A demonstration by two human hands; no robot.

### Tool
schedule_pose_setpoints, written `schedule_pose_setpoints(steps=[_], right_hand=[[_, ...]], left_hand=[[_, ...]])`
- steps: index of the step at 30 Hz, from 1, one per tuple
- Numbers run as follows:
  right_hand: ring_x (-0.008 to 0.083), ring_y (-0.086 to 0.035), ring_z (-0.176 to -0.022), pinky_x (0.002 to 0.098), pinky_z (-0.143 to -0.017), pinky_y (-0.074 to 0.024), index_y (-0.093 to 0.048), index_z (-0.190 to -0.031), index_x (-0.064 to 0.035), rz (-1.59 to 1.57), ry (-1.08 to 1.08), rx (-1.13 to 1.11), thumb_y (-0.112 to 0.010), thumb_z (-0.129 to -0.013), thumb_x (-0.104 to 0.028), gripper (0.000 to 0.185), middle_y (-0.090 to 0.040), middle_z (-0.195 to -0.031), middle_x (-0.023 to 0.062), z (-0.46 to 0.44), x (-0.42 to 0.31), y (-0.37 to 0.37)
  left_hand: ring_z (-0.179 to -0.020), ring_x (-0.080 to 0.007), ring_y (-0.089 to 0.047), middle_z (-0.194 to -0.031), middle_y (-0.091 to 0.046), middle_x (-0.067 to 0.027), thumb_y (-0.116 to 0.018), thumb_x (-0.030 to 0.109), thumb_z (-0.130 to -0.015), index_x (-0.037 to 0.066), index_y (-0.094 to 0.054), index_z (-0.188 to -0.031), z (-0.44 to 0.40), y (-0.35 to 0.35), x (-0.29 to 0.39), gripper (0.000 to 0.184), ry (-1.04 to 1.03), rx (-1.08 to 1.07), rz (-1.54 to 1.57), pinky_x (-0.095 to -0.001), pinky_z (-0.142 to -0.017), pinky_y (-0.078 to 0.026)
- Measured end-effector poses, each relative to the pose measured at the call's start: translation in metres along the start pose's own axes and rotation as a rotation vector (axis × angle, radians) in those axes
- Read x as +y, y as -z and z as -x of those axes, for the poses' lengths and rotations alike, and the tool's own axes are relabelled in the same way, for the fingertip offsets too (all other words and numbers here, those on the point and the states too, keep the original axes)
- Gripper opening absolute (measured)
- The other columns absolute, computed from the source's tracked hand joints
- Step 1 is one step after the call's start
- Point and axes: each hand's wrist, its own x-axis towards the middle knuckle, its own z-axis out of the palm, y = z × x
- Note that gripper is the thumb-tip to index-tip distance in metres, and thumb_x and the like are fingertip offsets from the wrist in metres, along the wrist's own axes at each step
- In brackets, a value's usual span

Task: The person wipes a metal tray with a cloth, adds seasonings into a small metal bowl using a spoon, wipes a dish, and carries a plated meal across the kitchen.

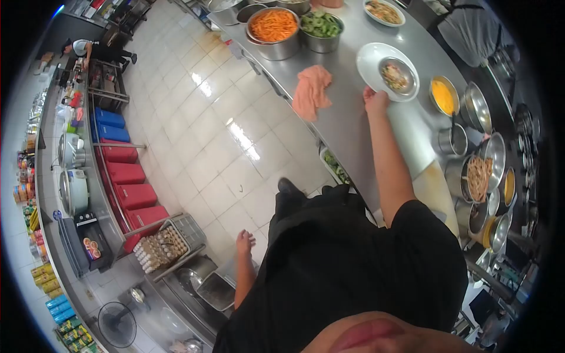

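Note:
My right hand reaches out over the steel counter and grips the near rim of a white oval plate. On that plate sits a small metal bowl with chopped pale food in it. My left hand hangs low at my side, above the floor, with its fingers apart and nothing in them. A crumpled orange cloth lies on the counter left of the plate. To the right of the plate stands a metal bowl of yellow liquid.
Pots of shredded carrot and green vegetable stand at the counter's far end, near another filled plate. Metal bowls line the right side. Egg trays and red bins are at left. A person works far off.

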Motion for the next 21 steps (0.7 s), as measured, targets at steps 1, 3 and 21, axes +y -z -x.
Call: schedule_pose_setpoints(steps=[1,3,21], right_hand=[[0.0234,-0.06,-0.079,0.0337,-0.064,-0.055,-0.055,-0.107,-0.0026,-0.026,0.026,-0.036,-0.034,-0.085,-0.005,0.031,-0.061,-0.094,0.0136,-0.012,0.001,-0.008],[0.0239,-0.061,-0.08,0.0344,-0.065,-0.0559,-0.055,-0.109,-0.0017,-0.074,0.084,-0.085,-0.033,-0.087,-0.005,0.032,-0.062,-0.096,0.0142,-0.036,-0.003,-0.005],[0.0202,-0.063,-0.068,0.0307,-0.062,-0.0497,-0.063,-0.073,-0.0048,1.362,0.773,0.155,-0.062,-0.079,-0.017,0.014,-0.065,-0.075,0.0094,-0.059,0.031,-0.109]], left_hand=[[-0.077,-0.0256,-0.066,-0.104,-0.063,-0.0178,-0.051,0.026,-0.095,0.003,-0.04,-0.137,0.004,0.002,-0.003,0.049,0.017,-0.017,-0.102,-0.0367,-0.06,-0.054],[-0.076,-0.0251,-0.065,-0.103,-0.063,-0.0175,-0.051,0.026,-0.095,0.003,-0.04,-0.137,0.004,0.01,-0.015,0.049,0.034,-0.09,-0.249,-0.0361,-0.058,-0.054],[-0.075,-0.0197,-0.062,-0.102,-0.061,-0.014,-0.05,0.021,-0.095,0.001,-0.042,-0.135,-0.241,0.067,0.289,0.046,-0.07,-0.017,-0.019,-0.0295,-0.055,-0.049]])
